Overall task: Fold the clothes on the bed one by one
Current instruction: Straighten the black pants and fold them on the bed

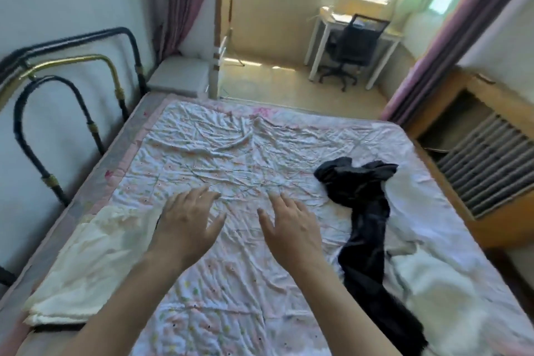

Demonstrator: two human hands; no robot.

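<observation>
bed: wide mattress under a wrinkled white floral sheet with pink border (231,159), seen from its near edge
left hand (185,222): fingers spread and straight, palm down, holding nothing; over the sheet left of the bed's middle, cannot tell if it touches the fabric
right hand (291,228): fingers spread and relaxed, palm down, holding nothing; over the sheet near the middle, beside the left hand but apart from it
cream folded fluffy garment (86,269): lies flat at the bed's left edge toward the near-left corner; a dark strip shows under its near edge; just left of the left forearm
black crumpled shiny garment (364,211): unfolded, strung out in a long twisted line from the right-middle of the bed down to the near edge; right of the right hand, not touched
white rumpled fabric (450,283): bunched at the bed's near-right side, beside the black garment
black and brass metal bed rail (72,101): along the bed's left edge by the wall
black office chair (352,49): beyond the far edge, at a white bench (320,29) under the window
wooden radiator cover (491,170): along the bed's right edge
</observation>
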